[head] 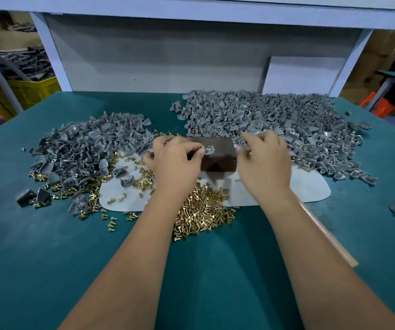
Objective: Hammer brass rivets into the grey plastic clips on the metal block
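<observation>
Grey clip on metal block, pinched by left hand; right hand blurred, grip unclear.

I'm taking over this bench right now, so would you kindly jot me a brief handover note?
Left hand: pinches a grey clip with a rivet in it on the metal block.
Right hand: fingers curled over the block's right end; blurred, contents unclear.
Supplies: brass rivets heaped in front of the block, clips piled left and behind right.
Done: the count cannot be told.
Left: hammer this rivet; no hammer clearly visible.
</observation>
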Action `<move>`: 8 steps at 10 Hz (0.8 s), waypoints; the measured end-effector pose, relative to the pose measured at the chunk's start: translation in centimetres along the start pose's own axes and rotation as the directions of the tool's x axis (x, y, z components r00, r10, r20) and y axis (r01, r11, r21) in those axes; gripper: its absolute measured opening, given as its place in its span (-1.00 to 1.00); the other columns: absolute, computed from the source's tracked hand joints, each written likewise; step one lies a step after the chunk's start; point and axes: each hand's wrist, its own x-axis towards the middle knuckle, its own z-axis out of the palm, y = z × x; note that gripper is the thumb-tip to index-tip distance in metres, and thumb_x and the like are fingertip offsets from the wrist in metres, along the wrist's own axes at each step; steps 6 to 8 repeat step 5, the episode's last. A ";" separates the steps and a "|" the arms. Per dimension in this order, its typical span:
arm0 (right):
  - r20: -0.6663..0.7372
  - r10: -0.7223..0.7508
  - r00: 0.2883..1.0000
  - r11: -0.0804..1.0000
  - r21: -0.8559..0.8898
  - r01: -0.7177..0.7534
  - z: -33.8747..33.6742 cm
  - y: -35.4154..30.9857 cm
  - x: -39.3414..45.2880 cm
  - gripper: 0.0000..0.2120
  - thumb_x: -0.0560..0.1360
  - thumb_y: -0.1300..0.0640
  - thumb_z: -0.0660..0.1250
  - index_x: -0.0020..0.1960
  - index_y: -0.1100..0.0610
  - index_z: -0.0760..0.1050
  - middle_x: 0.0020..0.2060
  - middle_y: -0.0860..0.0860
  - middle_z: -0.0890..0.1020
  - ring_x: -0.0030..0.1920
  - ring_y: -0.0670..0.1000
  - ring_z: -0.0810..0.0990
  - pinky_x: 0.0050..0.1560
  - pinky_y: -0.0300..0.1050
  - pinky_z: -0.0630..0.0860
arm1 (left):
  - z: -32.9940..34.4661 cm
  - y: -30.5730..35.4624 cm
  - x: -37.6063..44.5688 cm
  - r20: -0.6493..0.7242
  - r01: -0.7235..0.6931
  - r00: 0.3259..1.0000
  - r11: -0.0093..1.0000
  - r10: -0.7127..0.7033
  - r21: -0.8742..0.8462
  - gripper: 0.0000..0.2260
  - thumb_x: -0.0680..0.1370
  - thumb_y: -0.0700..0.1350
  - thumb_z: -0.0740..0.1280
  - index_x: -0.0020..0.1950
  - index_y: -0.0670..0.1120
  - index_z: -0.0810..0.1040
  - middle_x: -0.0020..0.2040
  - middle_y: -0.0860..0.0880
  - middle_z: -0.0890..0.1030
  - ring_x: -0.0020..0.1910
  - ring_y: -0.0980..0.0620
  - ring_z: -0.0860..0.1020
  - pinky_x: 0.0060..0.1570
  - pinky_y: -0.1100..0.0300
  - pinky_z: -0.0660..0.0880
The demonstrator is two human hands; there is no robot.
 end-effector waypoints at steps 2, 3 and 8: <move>0.186 -0.063 0.981 0.841 0.539 -0.048 1.1 -3.1 -0.9 -0.75 0.54 0.11 0.31 0.20 -0.02 0.57 0.04 -0.08 0.60 0.06 -0.06 0.49 0.11 -0.02 0.49 | -0.5 0.4 -0.2 0.033 -0.061 0.997 0.976 0.069 -0.211 -0.87 0.55 0.03 0.39 0.06 0.15 0.69 -0.09 0.32 0.52 0.16 0.19 0.24 0.10 0.15 0.03; 0.188 -0.018 0.982 0.835 0.544 -0.089 1.2 -2.8 0.9 -0.78 0.51 0.17 0.35 0.13 -0.02 0.60 -0.03 -0.13 0.62 -0.02 -0.11 0.55 0.10 -0.01 0.54 | -0.5 0.3 -0.1 0.021 -0.038 0.999 0.973 0.044 -0.226 -0.86 0.56 0.01 0.38 0.08 0.17 0.68 -0.09 0.33 0.51 0.19 0.16 0.25 0.18 0.11 0.08; 0.097 0.243 0.965 0.955 0.152 -0.256 2.4 0.4 3.1 -0.21 0.52 -0.02 0.31 0.55 -0.15 -0.15 0.51 0.07 0.12 0.49 0.13 0.08 0.44 0.12 0.12 | 0.1 -0.2 0.1 0.028 -0.017 0.999 0.980 0.023 -0.196 -0.85 0.57 0.03 0.35 0.09 0.16 0.67 -0.04 0.33 0.51 0.24 0.14 0.26 0.29 0.05 0.09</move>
